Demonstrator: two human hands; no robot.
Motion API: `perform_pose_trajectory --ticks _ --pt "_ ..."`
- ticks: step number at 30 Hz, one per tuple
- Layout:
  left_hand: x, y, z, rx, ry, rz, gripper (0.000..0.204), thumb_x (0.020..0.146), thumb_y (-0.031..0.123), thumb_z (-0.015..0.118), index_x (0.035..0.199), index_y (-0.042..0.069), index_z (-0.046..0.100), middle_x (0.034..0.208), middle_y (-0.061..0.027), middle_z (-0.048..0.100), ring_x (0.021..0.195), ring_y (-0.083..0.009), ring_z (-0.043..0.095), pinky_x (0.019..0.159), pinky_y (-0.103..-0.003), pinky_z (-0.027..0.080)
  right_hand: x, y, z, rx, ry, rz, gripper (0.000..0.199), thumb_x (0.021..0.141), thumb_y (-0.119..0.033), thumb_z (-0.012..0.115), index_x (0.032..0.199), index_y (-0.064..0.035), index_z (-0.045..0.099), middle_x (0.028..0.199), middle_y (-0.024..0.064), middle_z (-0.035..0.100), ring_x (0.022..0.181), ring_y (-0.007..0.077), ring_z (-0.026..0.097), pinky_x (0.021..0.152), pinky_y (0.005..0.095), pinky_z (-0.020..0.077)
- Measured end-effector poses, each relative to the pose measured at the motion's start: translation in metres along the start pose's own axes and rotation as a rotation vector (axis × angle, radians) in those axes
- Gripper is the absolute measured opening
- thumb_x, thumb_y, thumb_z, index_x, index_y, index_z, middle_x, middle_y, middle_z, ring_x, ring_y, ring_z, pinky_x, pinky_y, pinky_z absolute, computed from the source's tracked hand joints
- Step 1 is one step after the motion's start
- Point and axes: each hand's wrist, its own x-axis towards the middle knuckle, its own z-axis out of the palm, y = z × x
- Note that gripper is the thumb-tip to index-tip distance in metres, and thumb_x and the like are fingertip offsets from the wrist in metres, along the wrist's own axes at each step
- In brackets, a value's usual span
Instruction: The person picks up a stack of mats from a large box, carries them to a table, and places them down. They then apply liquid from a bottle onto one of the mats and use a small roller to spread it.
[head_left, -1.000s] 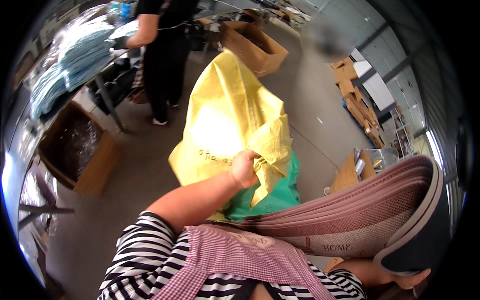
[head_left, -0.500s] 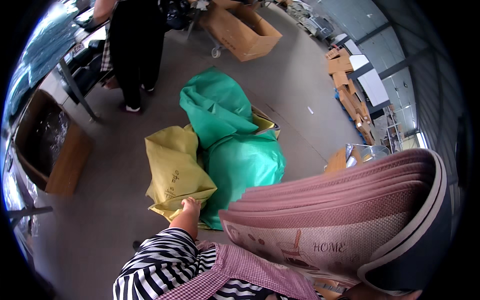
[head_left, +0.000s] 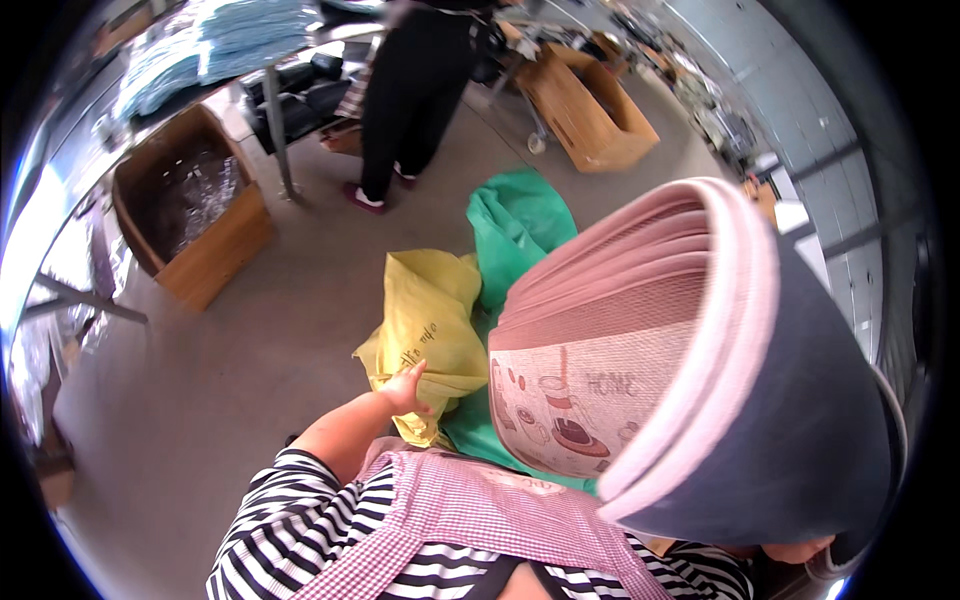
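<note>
The bent stack of pink mats (head_left: 600, 395) with dark backing occupies the right half of the frame. Under its lower right edge is the right hand (head_left: 800, 550), mostly hidden; I cannot tell its grip. In the centre, the left hand (head_left: 404, 390) touches the yellow bag (head_left: 430, 315), but whether it grips is not clear. Behind stands a green bag (head_left: 520, 220). At upper left is a cardboard box (head_left: 218, 262); near the top centre, a person in black trousers (head_left: 420, 95).
</note>
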Motion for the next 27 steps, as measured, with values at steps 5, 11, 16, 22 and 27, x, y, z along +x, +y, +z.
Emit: perform_pose_trajectory --ticks 5,11,16,22,27 --pt "-0.041 0.012 -0.117 -0.068 0.591 0.627 0.150 0.050 0.037 0.097 0.158 0.003 -0.001 0.162 -0.0256 0.013 0.150 -0.0400 0.017 0.122 -0.044 0.022 -0.004 -0.016 0.060 0.307 -0.070 0.220 0.030 0.091 -0.014 0.062 0.116 0.0015 0.064 0.123 0.0164 0.060 0.115 0.0273 0.051 0.099 0.0415 0.0375" --pt "-0.254 0.029 -0.243 -0.089 0.761 0.532 0.147 0.052 0.037 0.095 0.157 0.003 -0.002 0.160 -0.0244 0.019 0.148 -0.0362 0.022 0.122 -0.043 0.020 -0.034 -0.061 0.137 0.643 -0.190 0.503 0.032 0.091 -0.015 0.062 0.119 0.0009 0.062 0.127 0.0165 0.058 0.119 0.0283 0.048 0.102 0.0430 0.0350" --pt "-0.358 -0.077 -0.183 -0.491 0.851 0.388 0.091 0.074 0.028 0.084 0.145 0.004 0.033 0.139 -0.0214 0.053 0.128 -0.0310 0.053 0.107 -0.039 0.042 -0.077 -0.154 0.200 0.916 -0.290 0.733 0.034 0.091 -0.016 0.061 0.121 0.0005 0.061 0.130 0.0167 0.057 0.122 0.0292 0.046 0.105 0.0443 0.0330" --pt "-0.578 -0.150 -0.118 -0.854 1.102 0.214 0.055 0.075 0.021 0.087 0.122 0.003 0.065 0.118 -0.0131 0.069 0.112 -0.0201 0.064 0.097 -0.034 0.050 -0.146 -0.323 0.300 1.242 -0.490 1.027 0.036 0.092 -0.016 0.061 0.124 -0.0001 0.059 0.133 0.0168 0.055 0.127 0.0302 0.044 0.109 0.0458 0.0305" --pt "-0.716 -0.249 -0.084 -0.341 1.832 0.256 0.085 0.063 0.029 0.097 0.129 0.007 0.047 0.121 -0.0112 0.061 0.109 -0.0212 0.061 0.092 -0.035 0.051 -0.196 -0.480 0.371 1.532 -0.680 1.243 0.038 0.092 -0.017 0.060 0.127 -0.0006 0.058 0.136 0.0169 0.053 0.130 0.0310 0.042 0.111 0.0470 0.0285"
